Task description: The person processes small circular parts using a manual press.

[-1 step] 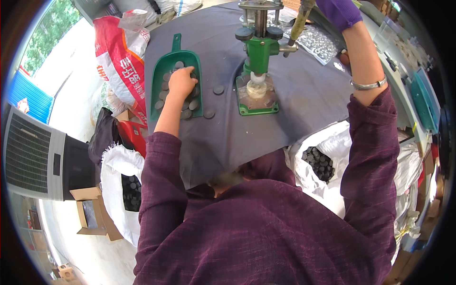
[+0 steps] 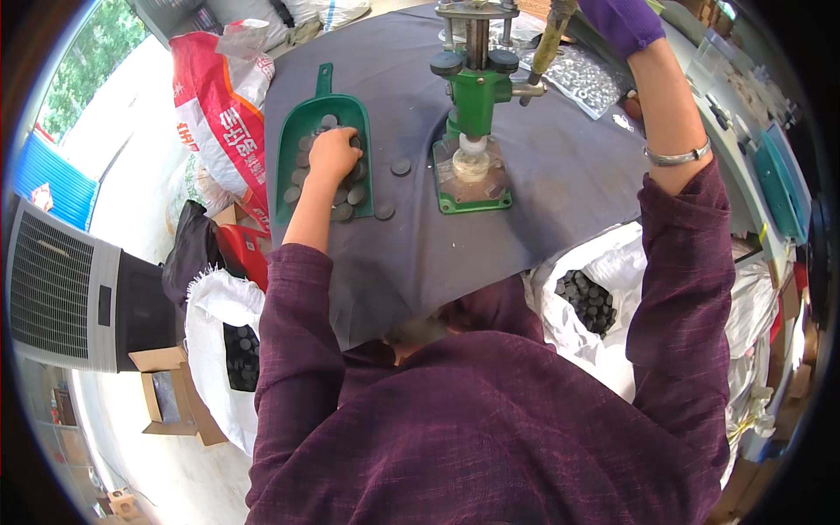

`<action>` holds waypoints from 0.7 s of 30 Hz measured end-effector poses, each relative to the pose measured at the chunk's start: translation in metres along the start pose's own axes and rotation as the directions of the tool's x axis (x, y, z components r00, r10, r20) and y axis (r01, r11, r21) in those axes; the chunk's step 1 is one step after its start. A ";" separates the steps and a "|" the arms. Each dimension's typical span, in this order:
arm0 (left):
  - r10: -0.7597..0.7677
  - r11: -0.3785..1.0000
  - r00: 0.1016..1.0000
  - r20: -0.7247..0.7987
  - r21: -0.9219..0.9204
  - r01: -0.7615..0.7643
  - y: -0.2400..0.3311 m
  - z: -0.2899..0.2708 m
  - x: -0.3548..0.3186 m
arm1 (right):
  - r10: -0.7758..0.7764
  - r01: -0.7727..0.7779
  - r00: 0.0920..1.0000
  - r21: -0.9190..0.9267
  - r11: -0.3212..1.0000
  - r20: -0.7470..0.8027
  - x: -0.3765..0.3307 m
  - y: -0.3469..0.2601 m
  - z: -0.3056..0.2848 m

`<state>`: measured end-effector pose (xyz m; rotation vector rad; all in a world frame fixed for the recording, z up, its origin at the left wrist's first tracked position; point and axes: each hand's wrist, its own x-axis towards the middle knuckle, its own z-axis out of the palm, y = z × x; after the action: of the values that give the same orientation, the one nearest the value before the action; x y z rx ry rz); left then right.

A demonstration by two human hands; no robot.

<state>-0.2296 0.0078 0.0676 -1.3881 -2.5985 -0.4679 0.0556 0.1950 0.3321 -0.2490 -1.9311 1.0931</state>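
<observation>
My left hand [image 2: 335,156], bare, reaches into a green scoop [image 2: 325,83] on the cloth-covered table. Its fingers are curled over the dark grey round discs [image 2: 342,212] there; whether a disc is between the fingertips is hidden. Two loose discs [image 2: 401,167] lie on the cloth just right of the scoop. In the middle stands a green hand press [image 2: 477,101], with a whitish round piece [image 2: 471,164] on its base under the ram. My right hand [image 2: 623,24], in a purple glove, is raised at the top edge near the press's lever [image 2: 553,39]; its fingers are cut off from view.
A clear bag of shiny metal parts [image 2: 584,80] lies behind the press. White sacks holding dark discs stand below the table, one at left [image 2: 242,357] and one at right [image 2: 586,302]. A red and white sack [image 2: 223,114] and a grey slatted unit [image 2: 61,284] are at left.
The fingers of my left hand have drawn in slightly over the discs. Otherwise the view has only shifted a little.
</observation>
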 end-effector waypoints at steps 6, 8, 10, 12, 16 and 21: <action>-0.106 0.950 0.981 -0.164 -0.308 0.051 -0.004 0.003 -0.012 | 0.019 -0.017 0.999 -0.044 0.999 0.037 -0.005 -0.007 0.003; -0.087 0.910 0.964 -0.253 -0.414 -0.027 -0.012 0.007 -0.017 | -0.031 0.036 0.999 -0.135 0.990 0.045 -0.003 -0.006 0.002; -0.078 0.861 0.974 -0.212 -0.508 -0.041 -0.018 0.008 -0.023 | -0.077 0.083 0.996 -0.153 0.985 0.047 -0.002 -0.001 -0.001; -0.064 0.867 0.976 -0.210 -0.496 -0.050 -0.012 0.004 -0.026 | -0.125 0.131 0.991 -0.175 0.976 0.047 -0.003 -0.001 0.000; -0.081 0.793 0.938 -0.337 -0.592 -0.144 0.010 -0.005 -0.038 | -0.023 0.020 0.999 -0.134 0.991 -0.024 -0.003 0.000 0.002; -0.040 0.631 0.939 -0.340 -0.738 -0.240 0.053 -0.021 -0.064 | -0.055 0.054 0.999 -0.212 0.976 0.002 -0.007 -0.007 0.002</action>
<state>-0.1504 -0.0215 0.0798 -1.4499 -2.0579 -1.7958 0.0598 0.1854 0.3331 -0.3135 -2.0405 0.8499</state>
